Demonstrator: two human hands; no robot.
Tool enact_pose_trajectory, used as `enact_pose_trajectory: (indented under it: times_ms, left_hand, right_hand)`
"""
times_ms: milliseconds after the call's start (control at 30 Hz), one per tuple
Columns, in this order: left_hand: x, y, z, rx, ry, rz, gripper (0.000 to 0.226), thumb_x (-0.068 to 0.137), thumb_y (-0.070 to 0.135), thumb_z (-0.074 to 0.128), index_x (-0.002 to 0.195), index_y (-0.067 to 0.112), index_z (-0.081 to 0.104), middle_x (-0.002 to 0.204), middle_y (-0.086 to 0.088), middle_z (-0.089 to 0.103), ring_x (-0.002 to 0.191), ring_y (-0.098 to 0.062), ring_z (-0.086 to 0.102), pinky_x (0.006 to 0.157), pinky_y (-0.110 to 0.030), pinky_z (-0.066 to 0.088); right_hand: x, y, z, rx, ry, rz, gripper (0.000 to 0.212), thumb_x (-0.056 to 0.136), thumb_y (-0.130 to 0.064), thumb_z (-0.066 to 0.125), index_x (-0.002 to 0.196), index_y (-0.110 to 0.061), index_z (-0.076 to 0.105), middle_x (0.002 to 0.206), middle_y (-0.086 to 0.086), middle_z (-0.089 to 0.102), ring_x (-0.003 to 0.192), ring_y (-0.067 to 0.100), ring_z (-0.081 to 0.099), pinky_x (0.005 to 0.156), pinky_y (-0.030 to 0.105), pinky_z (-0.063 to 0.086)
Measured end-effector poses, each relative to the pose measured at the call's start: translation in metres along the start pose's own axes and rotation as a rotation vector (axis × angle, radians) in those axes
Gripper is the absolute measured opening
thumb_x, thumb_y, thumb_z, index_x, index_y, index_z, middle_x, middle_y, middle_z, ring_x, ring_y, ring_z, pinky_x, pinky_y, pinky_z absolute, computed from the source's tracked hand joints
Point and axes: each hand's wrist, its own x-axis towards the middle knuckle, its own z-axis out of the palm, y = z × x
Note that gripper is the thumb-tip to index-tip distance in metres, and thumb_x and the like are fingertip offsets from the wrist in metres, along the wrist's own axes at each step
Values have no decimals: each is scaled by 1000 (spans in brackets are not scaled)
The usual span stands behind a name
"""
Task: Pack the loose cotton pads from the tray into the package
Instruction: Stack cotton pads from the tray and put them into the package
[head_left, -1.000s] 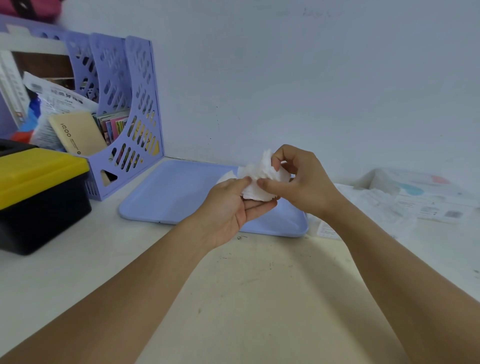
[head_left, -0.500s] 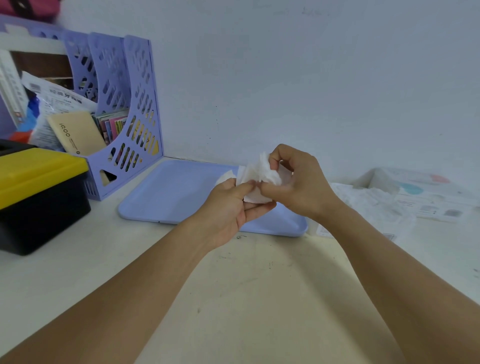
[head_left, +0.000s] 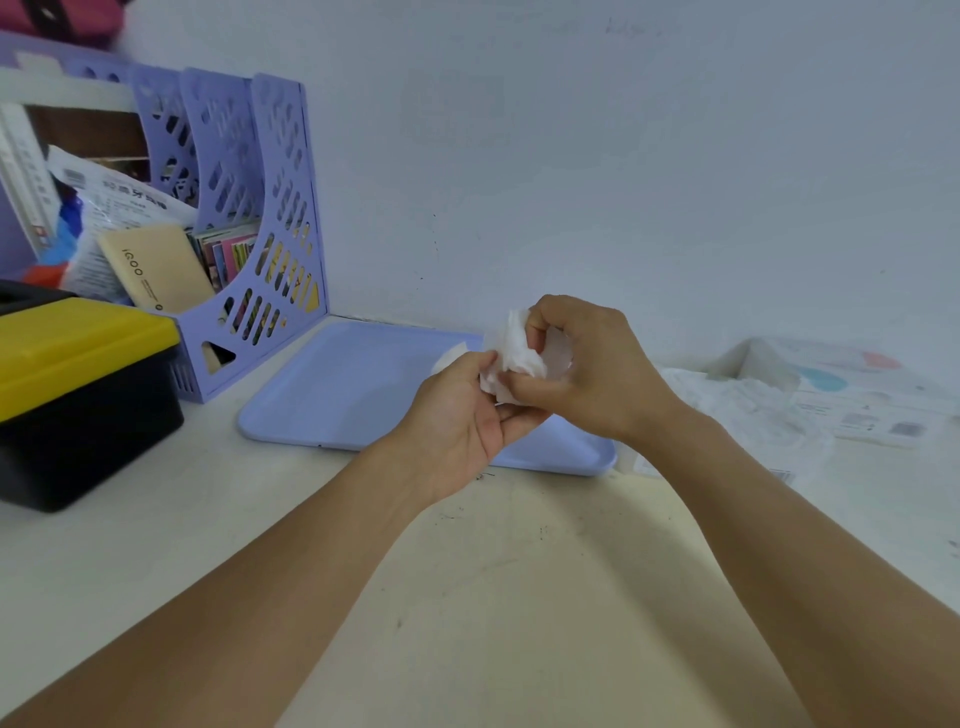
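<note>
A bunch of white cotton pads (head_left: 511, 353) is held above the right part of the light-blue tray (head_left: 353, 384). My left hand (head_left: 462, 421) grips the bunch from below with thumb and fingers. From the right, my right hand (head_left: 587, 364) pinches the pads, its fingers curled over their top. The clear plastic package (head_left: 737, 410) lies flat on the table to the right of the tray, next to my right forearm. Part of the bunch is hidden behind my fingers.
A purple file holder (head_left: 260, 234) with books and papers stands at the back left. A black box with a yellow lid (head_left: 78, 384) sits at the left edge. A white printed carton (head_left: 852, 389) lies at the far right against the wall.
My right-hand fingers have shifted on the bunch, curling further over its top. Both hands have stayed in nearly the same place above the tray.
</note>
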Motion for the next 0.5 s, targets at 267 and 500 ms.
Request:
enact_pose_trajectory:
  times_ms: [267,500]
  left_hand:
    - [2,-3,0,9,56,-26,30,106,11,41,128,-2,57,123,-22,70,113,-29,69,95,-41,58]
    - [0,-2,2,35,62,-30,27,107,6,38,119,-1,61,117,-19,73,112,-28,70,101,-43,55]
  right_hand:
    - [0,2,-3,1,-76,35,54,61,-34,94,79,-16,47,71,-5,54,61,9,39,52,18,33]
    - [-4,10,-2,187,-30,123,46,64,-19,91,81,-12,48,68,-5,51,59,6,44,52,21,37]
